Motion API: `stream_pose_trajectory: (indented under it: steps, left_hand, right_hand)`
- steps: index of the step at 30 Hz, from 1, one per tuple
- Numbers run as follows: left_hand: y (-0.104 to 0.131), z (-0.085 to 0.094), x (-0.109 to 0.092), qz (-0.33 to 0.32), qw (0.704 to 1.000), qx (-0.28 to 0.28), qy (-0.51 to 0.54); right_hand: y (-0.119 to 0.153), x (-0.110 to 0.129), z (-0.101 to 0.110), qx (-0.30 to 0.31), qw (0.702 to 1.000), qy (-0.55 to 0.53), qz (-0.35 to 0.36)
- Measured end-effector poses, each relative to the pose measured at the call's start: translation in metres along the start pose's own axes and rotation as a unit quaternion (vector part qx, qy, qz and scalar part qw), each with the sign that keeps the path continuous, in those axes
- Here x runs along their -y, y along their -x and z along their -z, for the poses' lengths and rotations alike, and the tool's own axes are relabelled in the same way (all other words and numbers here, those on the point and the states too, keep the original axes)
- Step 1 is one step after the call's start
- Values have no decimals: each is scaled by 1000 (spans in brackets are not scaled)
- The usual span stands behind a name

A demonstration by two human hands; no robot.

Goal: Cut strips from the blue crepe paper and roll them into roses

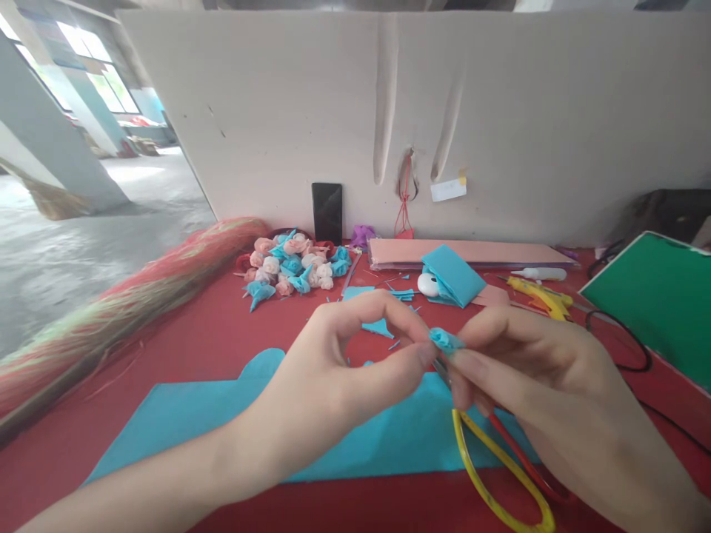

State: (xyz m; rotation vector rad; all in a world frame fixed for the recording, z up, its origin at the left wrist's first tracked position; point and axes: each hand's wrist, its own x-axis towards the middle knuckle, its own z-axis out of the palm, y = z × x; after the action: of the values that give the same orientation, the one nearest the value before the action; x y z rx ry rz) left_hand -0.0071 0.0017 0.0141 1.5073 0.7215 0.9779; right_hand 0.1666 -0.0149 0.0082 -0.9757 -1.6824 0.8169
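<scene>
Between my two hands is a small blue crepe-paper rose (444, 340), its rolled top facing left. My left hand (344, 363) pinches its left side with thumb and forefinger. My right hand (533, 377) grips its right side between thumb and fingers. Scissors (472, 444) with one yellow and one red handle are just below my right hand; their blades are mostly hidden by the fingers, and I cannot tell whether the hand touches them. Under both hands a wide sheet of blue crepe paper (189, 411) lies on the red table (233, 333).
A pile of paper roses (292, 263) sits at the back left, near a black phone (327, 212) leaning on the white board. Folded blue paper (454, 275), blue scraps (378, 328), a yellow glue gun (541, 297) with its cord, and a green board (655, 303) stand to the right.
</scene>
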Motion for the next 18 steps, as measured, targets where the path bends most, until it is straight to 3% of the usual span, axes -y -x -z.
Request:
stream_pose_trajectory:
  steps: [7,14,18]
  left_hand:
    - [0,2,2,-18,1000,8,5]
    - [-1,1,3,-8,1000,-6,17]
    - [1,1,3,5,1000,-23,19]
  right_hand:
    - [1,-1,-1,-15,1000,9,9]
    - [4,-2,-3,-76,975,168,120]
    - [6,-1,-3,-101,960,199,168]
